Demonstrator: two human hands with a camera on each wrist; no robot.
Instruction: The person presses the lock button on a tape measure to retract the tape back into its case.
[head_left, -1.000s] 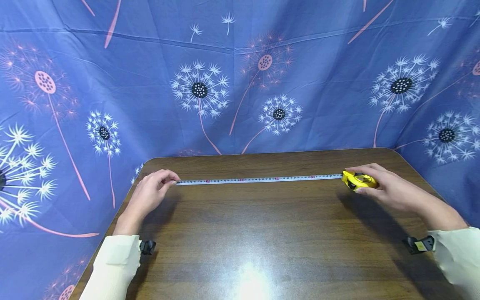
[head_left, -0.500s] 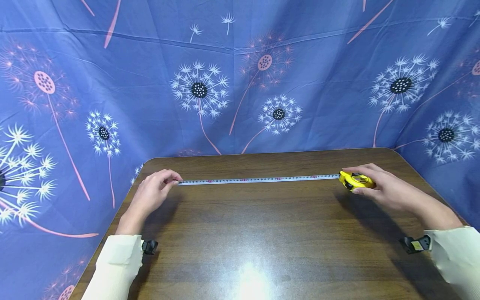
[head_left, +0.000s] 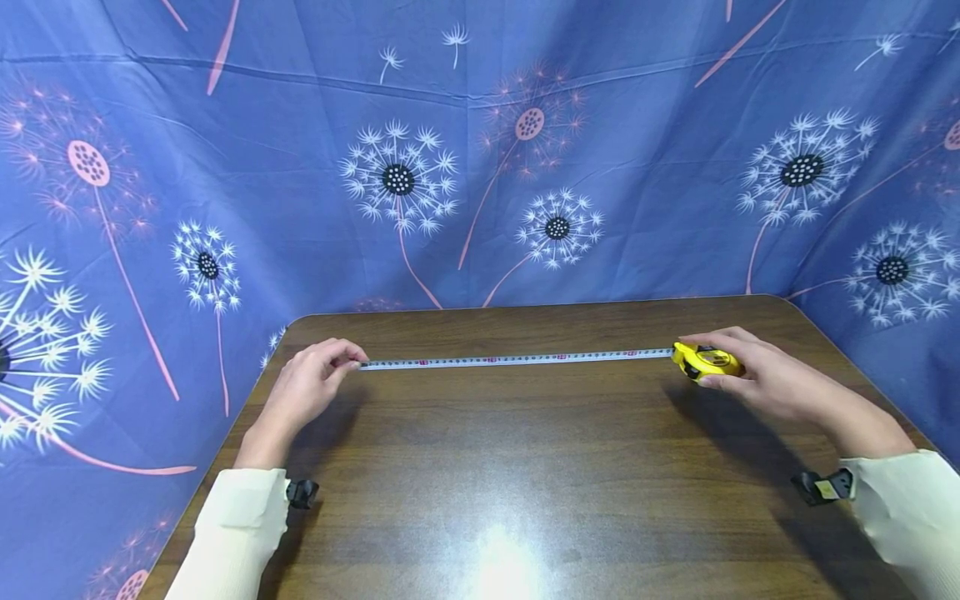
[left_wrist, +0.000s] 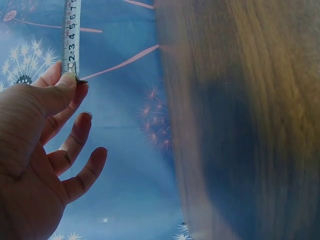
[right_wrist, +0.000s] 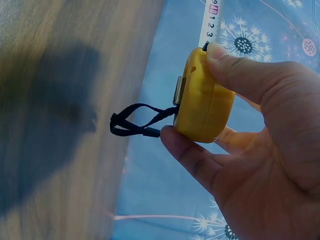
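Observation:
A yellow and black tape measure (head_left: 708, 362) is gripped by my right hand (head_left: 780, 375), held above the table. Its white blade (head_left: 517, 360) stretches straight across to my left hand (head_left: 303, 387), which pinches the end between thumb and fingers. In the left wrist view the metal end hook (left_wrist: 81, 81) shows beside the thumb, with the other fingers loosely bent and apart from the blade. From the case, in the right wrist view, hangs a black wrist strap (right_wrist: 132, 120) near a metal belt clip (right_wrist: 178, 91). My right thumb presses close to the blade's mouth.
Below lies a brown wooden table (head_left: 450, 467) with rounded far corners and a bright glare patch. A blue cloth with dandelion prints (head_left: 480, 167) hangs behind it and along both sides. Each wrist carries a small black camera mount (head_left: 302, 494).
The right hand with the tape case has shifted a little left, and the left hand slightly right. The visible stretch of blade between them has become shorter.

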